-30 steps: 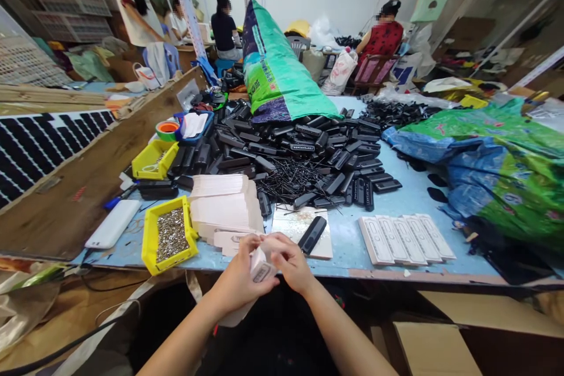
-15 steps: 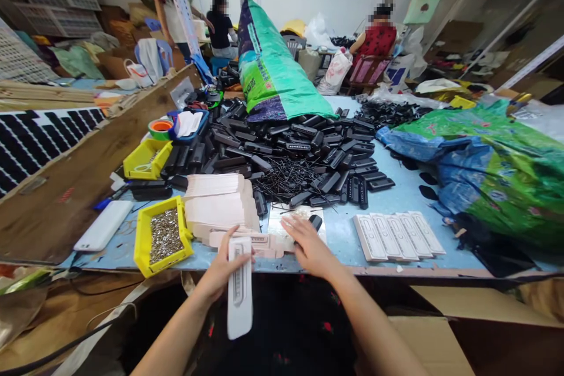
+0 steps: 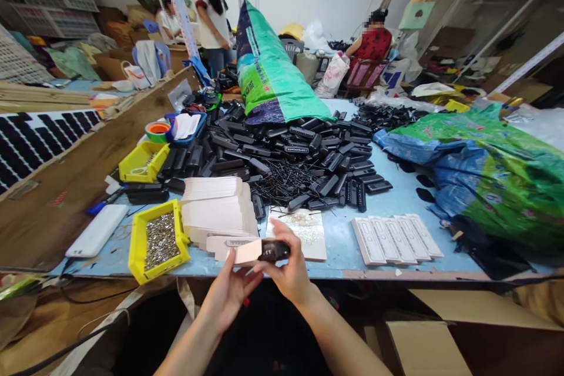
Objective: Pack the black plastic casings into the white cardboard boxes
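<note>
The black case (image 3: 274,251) meets the end of the pale carton (image 3: 247,254) above the near edge of the bench (image 3: 340,247). The left hand (image 3: 228,296) has its grip on the carton, the right hand (image 3: 294,267) grasps the case, seemingly to align them; earlier, the case lay on the white board (image 3: 314,235).

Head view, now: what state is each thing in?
Left hand: holding the white box.
White box: partly filled, it seems.
Black device: partly inserted, it seems.
Right hand: gripping the device.
Near yellow bin: open, holding metal pieces.
Cartons at right: assembled, side by side.
Cardboard blanks: flat, stacked.
</note>
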Demonstrator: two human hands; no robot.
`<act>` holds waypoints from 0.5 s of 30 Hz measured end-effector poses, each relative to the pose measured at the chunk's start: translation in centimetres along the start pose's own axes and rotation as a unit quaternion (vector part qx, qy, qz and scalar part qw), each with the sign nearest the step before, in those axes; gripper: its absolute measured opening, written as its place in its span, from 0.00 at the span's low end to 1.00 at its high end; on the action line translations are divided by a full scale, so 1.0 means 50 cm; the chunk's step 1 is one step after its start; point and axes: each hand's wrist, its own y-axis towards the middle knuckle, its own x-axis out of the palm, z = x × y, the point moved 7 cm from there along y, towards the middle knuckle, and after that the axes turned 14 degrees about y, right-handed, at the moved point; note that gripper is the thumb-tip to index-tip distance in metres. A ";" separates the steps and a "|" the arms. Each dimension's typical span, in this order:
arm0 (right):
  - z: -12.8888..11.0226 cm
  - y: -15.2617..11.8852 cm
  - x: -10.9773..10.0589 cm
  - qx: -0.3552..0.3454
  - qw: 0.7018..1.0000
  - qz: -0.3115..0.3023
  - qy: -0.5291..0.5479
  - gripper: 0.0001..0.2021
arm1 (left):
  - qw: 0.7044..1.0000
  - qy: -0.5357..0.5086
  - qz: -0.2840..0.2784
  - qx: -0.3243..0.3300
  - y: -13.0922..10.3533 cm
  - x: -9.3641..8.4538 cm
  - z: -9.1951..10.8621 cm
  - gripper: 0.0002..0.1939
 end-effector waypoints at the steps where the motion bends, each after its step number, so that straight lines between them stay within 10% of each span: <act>1: -0.001 -0.002 0.001 0.003 1.000 -0.016 -0.011 0.29 | 0.994 0.092 0.012 0.052 -0.001 -0.013 0.007 0.28; 6: 0.048 0.023 0.010 0.035 0.963 -0.242 -0.117 0.17 | 0.817 0.478 0.077 0.313 -0.008 -0.041 0.041 0.37; 10: 0.149 0.114 -0.077 0.033 0.890 -0.164 -0.424 0.10 | 0.751 0.550 0.080 0.357 0.010 -0.021 0.049 0.31; 15: 0.183 0.140 -0.102 0.031 0.883 -0.189 -0.428 0.07 | 0.708 0.598 0.037 0.374 0.051 0.019 0.069 0.28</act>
